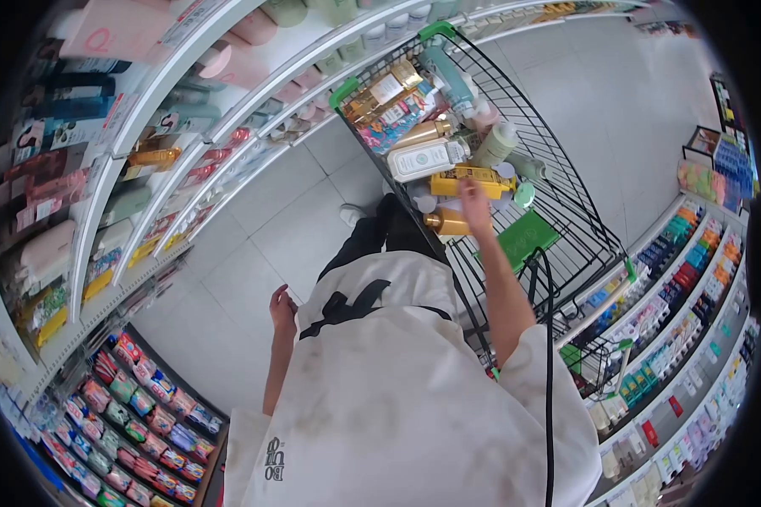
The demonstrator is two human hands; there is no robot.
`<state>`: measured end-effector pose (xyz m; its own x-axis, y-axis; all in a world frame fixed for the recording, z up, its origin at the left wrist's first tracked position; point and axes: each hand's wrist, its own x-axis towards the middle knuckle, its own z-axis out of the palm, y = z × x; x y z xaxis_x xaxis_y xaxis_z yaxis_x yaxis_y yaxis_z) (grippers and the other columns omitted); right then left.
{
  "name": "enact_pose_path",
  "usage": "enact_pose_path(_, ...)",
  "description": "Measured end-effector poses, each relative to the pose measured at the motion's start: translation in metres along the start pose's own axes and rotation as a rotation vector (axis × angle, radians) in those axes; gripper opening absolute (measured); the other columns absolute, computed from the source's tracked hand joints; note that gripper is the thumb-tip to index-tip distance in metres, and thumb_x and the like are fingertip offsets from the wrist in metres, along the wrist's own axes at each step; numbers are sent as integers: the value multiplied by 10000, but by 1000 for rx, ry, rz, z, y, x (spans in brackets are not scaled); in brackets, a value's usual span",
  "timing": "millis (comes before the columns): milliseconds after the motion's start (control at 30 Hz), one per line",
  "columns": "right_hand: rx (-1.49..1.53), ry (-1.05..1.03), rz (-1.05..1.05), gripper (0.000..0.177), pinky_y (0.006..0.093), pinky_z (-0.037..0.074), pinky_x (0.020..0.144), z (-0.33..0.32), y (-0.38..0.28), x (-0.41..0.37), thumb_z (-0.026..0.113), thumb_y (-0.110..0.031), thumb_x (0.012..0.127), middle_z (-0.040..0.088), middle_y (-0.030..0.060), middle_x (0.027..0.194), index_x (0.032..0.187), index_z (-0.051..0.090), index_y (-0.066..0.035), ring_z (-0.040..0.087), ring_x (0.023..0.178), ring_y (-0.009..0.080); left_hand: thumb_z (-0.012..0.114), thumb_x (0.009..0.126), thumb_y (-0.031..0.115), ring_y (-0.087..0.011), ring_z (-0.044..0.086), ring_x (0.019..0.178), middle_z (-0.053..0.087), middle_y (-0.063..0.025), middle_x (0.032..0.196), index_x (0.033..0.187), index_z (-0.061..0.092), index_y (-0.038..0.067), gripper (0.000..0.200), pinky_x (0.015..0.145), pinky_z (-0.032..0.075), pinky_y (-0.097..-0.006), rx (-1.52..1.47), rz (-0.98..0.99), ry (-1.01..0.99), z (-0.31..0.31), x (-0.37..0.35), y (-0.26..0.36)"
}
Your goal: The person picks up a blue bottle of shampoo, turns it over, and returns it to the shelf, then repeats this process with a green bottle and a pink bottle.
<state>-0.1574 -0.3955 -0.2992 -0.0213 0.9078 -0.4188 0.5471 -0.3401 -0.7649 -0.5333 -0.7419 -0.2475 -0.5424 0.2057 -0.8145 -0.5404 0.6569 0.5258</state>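
My left hand (284,309) hangs over the floor beside my hip, its fingers loosely bent and apart, holding nothing. My right hand (473,203) reaches over the shopping cart (579,182), at the near edge of a yellow bottle (448,182) that lies on its side. Its fingers are blurred, and whether they grip the bottle cannot be seen. A white bottle (423,160) lies just beyond, and an amber bottle (450,222) is on the nearer side. Green bottles (495,145), a teal bottle (448,80) and gold-capped bottles (385,89) are heaped in the cart.
Shelves of bottles (148,101) curve along the left. Racks of packets (139,422) stand at the lower left, more shelves (693,287) at the right. A green panel (524,234) sits in the cart near its handle (596,317). Grey tiled floor (245,262) shows between.
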Motion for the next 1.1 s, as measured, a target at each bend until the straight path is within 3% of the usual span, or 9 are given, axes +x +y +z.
enact_pose_path(67,-276,194,-81,292,422,492,794,-40,-4,52,567,-223,871,640,201,1000,1069,607,-13,612,920,387,473,955,135,-71,391,526,427,22,642,1184,549,34,262,468,327,-223,-52,-13,47,2,-9,-1)
enact_pose_path(167,-461,283,-174,381,463,478,840,-73,-13,115,572,-242,847,580,229,1122,1163,555,-30,585,1000,419,473,943,126,-73,393,533,424,21,648,1180,553,29,268,483,328,-220,-68,-31,-3,3,-14,-7)
enact_pose_path(267,-615,240,22,544,453,458,916,-79,-38,150,567,-325,814,526,258,1241,1281,489,-58,563,1088,391,466,943,128,-74,406,559,422,25,642,1174,563,32,268,522,351,-226,-45,-22,11,0,-30,-15)
enact_pose_path(333,-796,62,243,636,465,449,939,-79,-51,165,553,-401,792,440,262,1335,1325,438,-74,524,1153,410,470,942,136,-72,417,576,429,27,644,1171,568,38,268,540,360,-231,-74,-13,36,-7,-40,-29)
enact_pose_path(367,-832,43,247,633,471,457,925,-79,-53,170,541,-414,783,525,244,1258,1322,450,-94,549,1138,383,474,942,144,-70,427,592,436,29,647,1169,572,43,267,558,369,-235,-88,-10,44,-11,-45,-38)
enact_pose_path(600,-1054,-87,175,516,469,484,852,-74,-61,173,499,-428,848,669,143,1067,1260,465,-119,626,1034,329,464,959,193,-69,456,622,476,30,673,1176,573,67,273,571,382,-237,-106,-181,136,-1,-94,-68)
enact_pose_path(700,-1133,-148,-158,396,480,502,710,-69,-65,159,507,-414,871,683,144,926,1113,482,-102,663,840,349,453,968,214,-71,468,638,511,25,705,1195,564,73,289,575,389,-236,7,-151,122,1,-88,-82)
enact_pose_path(900,-1022,-103,-434,286,488,484,634,-125,-79,101,607,-322,836,661,128,760,965,477,-102,647,701,347,469,959,228,-115,564,778,573,-12,772,1208,556,76,305,699,477,-281,-105,-155,133,3,-75,-88)
enact_pose_path(1100,-908,-129,-1028,260,391,450,644,-186,-205,19,669,-104,680,612,95,780,900,537,-66,580,669,302,502,937,221,-109,556,825,565,-2,852,1175,566,98,276,740,453,-273,-74,76,63,17,-1,-36)
